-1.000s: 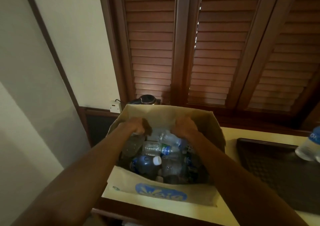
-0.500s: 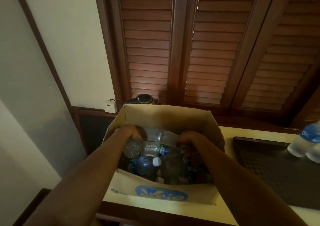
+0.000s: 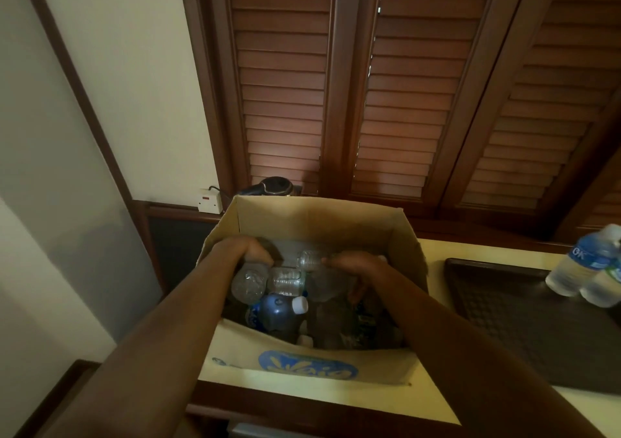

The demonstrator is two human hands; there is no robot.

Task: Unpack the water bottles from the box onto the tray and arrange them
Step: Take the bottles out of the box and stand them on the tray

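A: Your left hand (image 3: 250,251) curls its grip round a clear bottle (image 3: 248,284) inside the box (image 3: 312,217)?
B: Yes. Your right hand (image 3: 358,266) grips another bottle (image 3: 311,258). Two bottles (image 3: 586,268) stand on the tray (image 3: 524,323) at three o'clock.

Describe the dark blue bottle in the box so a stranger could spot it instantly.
Find the open cardboard box on the counter, left of the dark tray. Look at its near-left inside, below the left hand. The dark blue bottle lies there with a white cap; its neighbours are clear.
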